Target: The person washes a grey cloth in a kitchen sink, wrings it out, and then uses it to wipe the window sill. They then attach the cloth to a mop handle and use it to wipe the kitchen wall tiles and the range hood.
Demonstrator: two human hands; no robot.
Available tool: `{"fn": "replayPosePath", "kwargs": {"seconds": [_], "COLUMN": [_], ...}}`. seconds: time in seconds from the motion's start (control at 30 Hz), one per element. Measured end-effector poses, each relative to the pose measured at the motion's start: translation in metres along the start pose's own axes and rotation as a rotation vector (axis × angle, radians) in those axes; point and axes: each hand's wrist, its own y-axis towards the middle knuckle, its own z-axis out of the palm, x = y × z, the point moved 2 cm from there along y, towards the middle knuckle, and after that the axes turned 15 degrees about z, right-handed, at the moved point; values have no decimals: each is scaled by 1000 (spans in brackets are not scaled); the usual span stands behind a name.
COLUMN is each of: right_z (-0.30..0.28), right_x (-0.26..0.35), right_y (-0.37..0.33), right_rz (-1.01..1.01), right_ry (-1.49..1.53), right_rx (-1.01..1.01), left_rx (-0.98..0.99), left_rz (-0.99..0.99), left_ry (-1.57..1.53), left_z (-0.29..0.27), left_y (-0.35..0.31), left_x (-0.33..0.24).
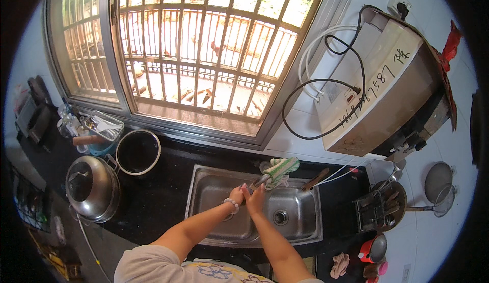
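Observation:
My left hand [237, 195], with a beaded bracelet [232, 205] at its wrist, meets my right hand [254, 200] over the divider of the steel double-bowl sink [209, 184]. Both are right by the spout of the metal faucet [261, 182]. The fingers overlap and partly hide one another, so I cannot make out whether anything lies between them. A green and white striped cloth [281, 170] drapes over the faucet just beyond my right hand. In the right bowl a round drain [280, 217] shows below the hands.
Left of the sink stand a lidded steel pot [91, 189] and a dark round pot [138, 152]. A barred window [204, 59] lies ahead. On the right wall hangs a boxy appliance [377, 89] with looped cables. A utensil rack [371, 211] and a red pan [374, 250] sit at right.

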Motion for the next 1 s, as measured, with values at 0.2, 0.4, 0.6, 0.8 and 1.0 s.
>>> {"fn": "replayPosePath", "kwargs": {"seconds": [0.2,0.4,0.6,0.8,1.0], "right_z": [-1,-8,11,24,2], "right_x": [0,-13,-22,-48,2], "right_y": [6,21,22,16,8], "right_rz": [137,280,654,367,190], "right_ry": [-213,-248,-44,139,285], "right_rx": [47,113,325,297,214], "left_rx": [35,149,350,167,-44], "left_rz": [52,-93,151,359,412], "left_ry": [139,-4,182,400,465], "left_z": [-2,12,-10,0,-16], "left_y": [0,-11,-2,-7,11], "left_x": [7,-10,2,-48,-21]}}
